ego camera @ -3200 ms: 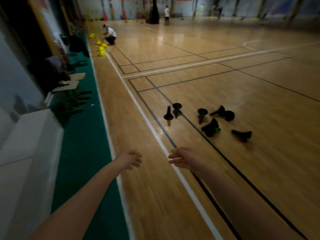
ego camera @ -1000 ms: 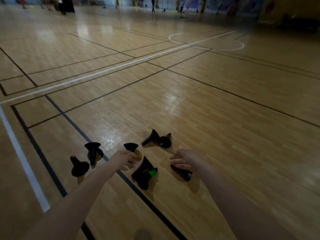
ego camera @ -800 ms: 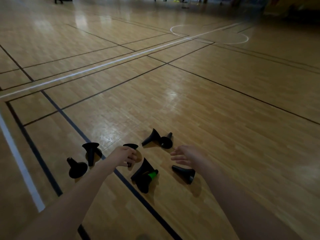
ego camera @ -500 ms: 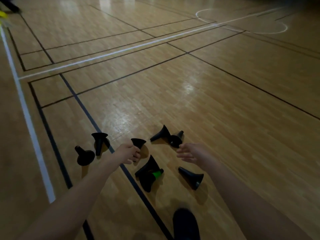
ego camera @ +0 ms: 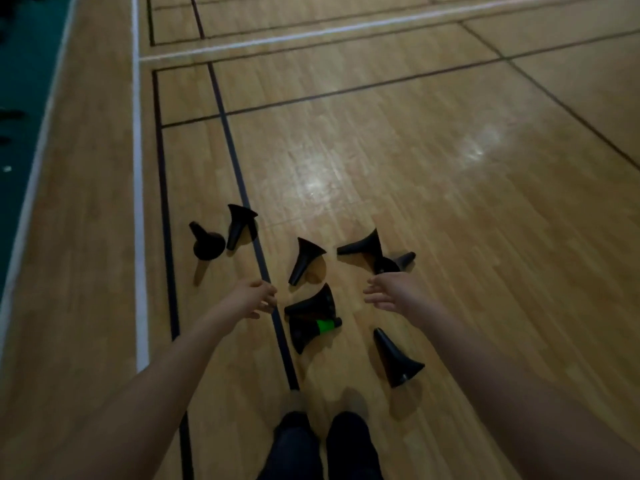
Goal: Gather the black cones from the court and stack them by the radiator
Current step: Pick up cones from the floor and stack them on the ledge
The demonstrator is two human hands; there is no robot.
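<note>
Left hand: my left hand (ego camera: pixel 251 299) is loose and empty, fingers slightly bent, held over the black line (ego camera: pixel 242 188)
Right hand: my right hand (ego camera: pixel 391 292) is spread, fingers straight and holding nothing; its fingertips (ego camera: pixel 372 282) come up against the rear cone (ego camera: pixel 394 263) in the picture, and I cannot tell whether they touch it
Left group: the standing cone (ego camera: pixel 206 242) sits on its wide base left of the black line, and the leaning cone (ego camera: pixel 239 230) is just beside it, wide mouth uppermost
Centre: the centre cone (ego camera: pixel 306 259) has its mouth up and its narrow end down, beyond the gap between my hands
Between my hands: the flat cone (ego camera: pixel 311 304) lies on its side, and the banded cone (ego camera: pixel 310 332), with a green band near its tip, lies touching it on the near side
Right group: the side cone (ego camera: pixel 362 245) lies tip to the left, touching the rear cone
Nearest: the near cone (ego camera: pixel 396 358) lies on its side below my right forearm, wide end towards me
Floor: the court floor (ego camera: pixel 450 202) is glossy wood, with a white line (ego camera: pixel 138 168) and a green strip (ego camera: pixel 20 81) off to the left
Me: my legs (ego camera: pixel 322 445) in dark trousers show at the bottom edge
</note>
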